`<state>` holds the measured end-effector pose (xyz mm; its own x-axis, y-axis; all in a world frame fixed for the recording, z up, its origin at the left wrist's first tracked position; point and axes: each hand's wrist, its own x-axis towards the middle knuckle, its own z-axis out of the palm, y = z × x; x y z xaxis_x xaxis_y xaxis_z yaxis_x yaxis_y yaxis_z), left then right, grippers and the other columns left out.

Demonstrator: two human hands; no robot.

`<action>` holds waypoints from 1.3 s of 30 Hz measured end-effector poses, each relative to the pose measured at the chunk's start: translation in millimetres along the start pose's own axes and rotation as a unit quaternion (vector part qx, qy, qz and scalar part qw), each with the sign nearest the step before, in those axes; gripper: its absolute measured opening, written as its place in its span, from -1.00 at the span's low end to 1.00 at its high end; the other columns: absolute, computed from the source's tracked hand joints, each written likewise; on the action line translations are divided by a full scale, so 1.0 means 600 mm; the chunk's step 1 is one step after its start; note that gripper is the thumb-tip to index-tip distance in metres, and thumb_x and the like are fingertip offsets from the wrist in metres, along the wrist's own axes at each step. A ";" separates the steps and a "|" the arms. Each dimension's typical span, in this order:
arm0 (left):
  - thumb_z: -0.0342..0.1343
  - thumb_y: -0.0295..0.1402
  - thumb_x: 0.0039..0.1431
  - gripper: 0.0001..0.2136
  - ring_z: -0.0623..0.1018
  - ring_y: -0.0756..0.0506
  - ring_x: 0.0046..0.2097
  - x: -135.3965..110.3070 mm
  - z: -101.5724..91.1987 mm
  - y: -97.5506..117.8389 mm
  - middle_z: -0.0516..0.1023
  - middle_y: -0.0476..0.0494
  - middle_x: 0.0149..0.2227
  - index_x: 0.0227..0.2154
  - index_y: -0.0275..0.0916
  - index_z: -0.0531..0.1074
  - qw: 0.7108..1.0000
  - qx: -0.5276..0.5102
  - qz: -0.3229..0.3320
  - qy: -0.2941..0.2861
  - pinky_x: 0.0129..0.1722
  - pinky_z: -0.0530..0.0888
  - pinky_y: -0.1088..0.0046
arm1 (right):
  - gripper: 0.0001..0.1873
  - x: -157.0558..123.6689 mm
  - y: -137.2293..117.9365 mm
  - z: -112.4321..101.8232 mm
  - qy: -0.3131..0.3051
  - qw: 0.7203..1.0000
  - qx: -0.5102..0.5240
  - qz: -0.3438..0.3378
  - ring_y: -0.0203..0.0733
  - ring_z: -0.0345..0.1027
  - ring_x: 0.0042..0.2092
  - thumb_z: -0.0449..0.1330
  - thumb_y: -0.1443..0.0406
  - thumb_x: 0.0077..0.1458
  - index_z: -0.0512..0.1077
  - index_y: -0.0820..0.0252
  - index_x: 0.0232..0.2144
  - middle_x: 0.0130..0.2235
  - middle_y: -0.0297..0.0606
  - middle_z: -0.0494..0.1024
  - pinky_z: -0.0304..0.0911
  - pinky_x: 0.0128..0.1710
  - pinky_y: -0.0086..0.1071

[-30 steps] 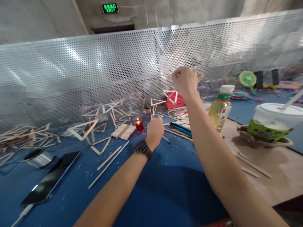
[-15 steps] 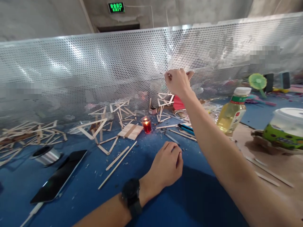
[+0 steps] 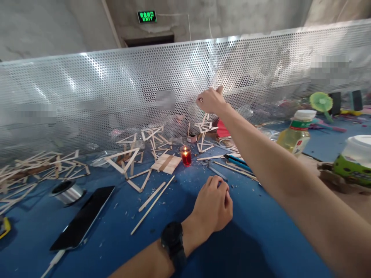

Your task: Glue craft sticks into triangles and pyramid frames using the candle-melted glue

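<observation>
My right hand is stretched far out, up against the perforated metal screen, its fingers pinched on something small that I cannot make out. Just below it stands a small frame of wooden sticks. My left hand, with a black watch on the wrist, rests curled on the blue table; I see nothing in it. A lit red candle glass stands between the hands, beside a flat panel of glued sticks.
Loose sticks and stick triangles litter the table's back and left. A black phone and a roll of silver tape lie at the left. At the right are a bottle of yellow liquid, blue pliers and a lidded green cup.
My left hand has drawn back from near the candle toward me and now rests curled on the table. My right hand has moved left and a little lower along the screen.
</observation>
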<state>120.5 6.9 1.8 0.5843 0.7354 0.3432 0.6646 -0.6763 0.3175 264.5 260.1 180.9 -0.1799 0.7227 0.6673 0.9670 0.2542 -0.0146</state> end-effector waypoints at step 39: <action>-0.01 -0.45 0.25 -0.86 0.45 -0.21 -0.04 -0.005 -0.003 -0.004 0.45 -0.27 -0.06 -0.22 -0.25 0.44 0.999 -0.030 -0.015 0.005 0.03 0.52 0.15 | -0.53 0.018 0.004 0.009 0.000 0.998 -0.051 0.025 0.29 0.34 0.07 0.00 0.03 0.32 0.60 0.18 -0.28 -0.27 -0.02 0.57 -0.24 0.22 0.35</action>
<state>116.6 6.2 1.5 0.5597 0.7553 0.3411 0.6525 -0.6554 0.3805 264.1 272.0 183.9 -0.1310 0.7331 0.6674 0.9881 0.1511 0.0280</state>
